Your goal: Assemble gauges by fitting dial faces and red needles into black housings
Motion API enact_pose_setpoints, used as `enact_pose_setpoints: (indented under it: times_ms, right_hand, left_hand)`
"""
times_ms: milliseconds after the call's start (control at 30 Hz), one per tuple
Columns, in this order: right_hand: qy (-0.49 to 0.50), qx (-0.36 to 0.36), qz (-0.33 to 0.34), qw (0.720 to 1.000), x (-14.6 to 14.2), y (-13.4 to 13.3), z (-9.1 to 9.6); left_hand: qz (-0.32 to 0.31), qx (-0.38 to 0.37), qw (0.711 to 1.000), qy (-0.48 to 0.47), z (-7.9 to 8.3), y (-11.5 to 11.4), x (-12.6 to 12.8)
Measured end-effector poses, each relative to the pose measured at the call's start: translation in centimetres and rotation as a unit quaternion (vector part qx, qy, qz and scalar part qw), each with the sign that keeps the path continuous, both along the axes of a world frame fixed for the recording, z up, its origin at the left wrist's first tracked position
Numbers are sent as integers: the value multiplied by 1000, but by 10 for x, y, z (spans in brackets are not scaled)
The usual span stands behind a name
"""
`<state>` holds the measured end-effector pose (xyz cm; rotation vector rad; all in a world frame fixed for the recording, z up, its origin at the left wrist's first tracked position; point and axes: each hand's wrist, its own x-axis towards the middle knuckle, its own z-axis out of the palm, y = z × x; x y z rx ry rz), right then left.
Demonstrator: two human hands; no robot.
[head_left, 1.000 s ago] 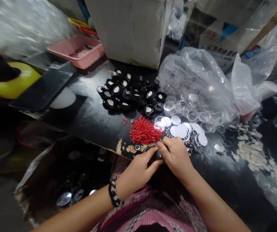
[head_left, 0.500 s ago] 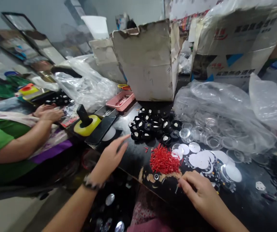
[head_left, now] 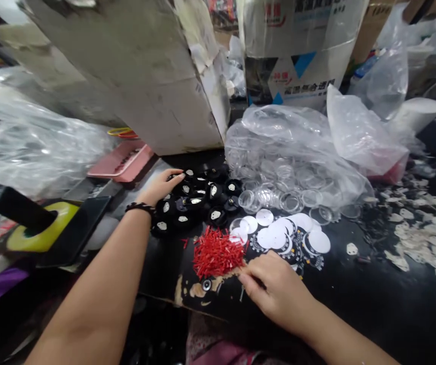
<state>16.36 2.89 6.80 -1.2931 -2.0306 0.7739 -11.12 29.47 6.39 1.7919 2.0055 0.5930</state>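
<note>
My left hand (head_left: 158,186) reaches to the back left of a cluster of round black plastic cases (head_left: 182,219), some with a pale metal plate inside. Its fingers are apart and touch a case at the rim of the cluster; no firm hold shows. My right hand (head_left: 275,284) is closed in a pinch by the front of a heap of small red plastic pieces (head_left: 218,252). Whatever lies between those fingertips is hidden. White round discs (head_left: 273,237) and printed dials lie just behind it. A small round black part (head_left: 206,285) sits in front of the heap.
A plastic bag (head_left: 290,137) spills clear round covers (head_left: 292,202) behind the discs. Pale metal plates (head_left: 423,238) are scattered at right. Left stand a pink tray (head_left: 121,162), a phone-like black slab (head_left: 75,230) and a yellow tape roll (head_left: 43,228). Large cartons (head_left: 157,101) rise behind.
My left hand has moved forward from the table's front left to the black cases. The view has turned right, taking the co-worker out of sight. My right hand stays pinched beside the red heap.
</note>
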Motion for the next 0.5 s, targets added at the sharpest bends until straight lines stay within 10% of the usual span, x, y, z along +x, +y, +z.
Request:
enact_pose_setpoints:
  times_ms: [233,500]
  right_hand:
    - [-168,16,-148,974,13,21,-6]
    - [-275,36,-30,960,19,42,-21]
  left_hand:
    - [30,-11,999,-31,-7,-34,3]
    - [40,71,993,-89,4,-63,20]
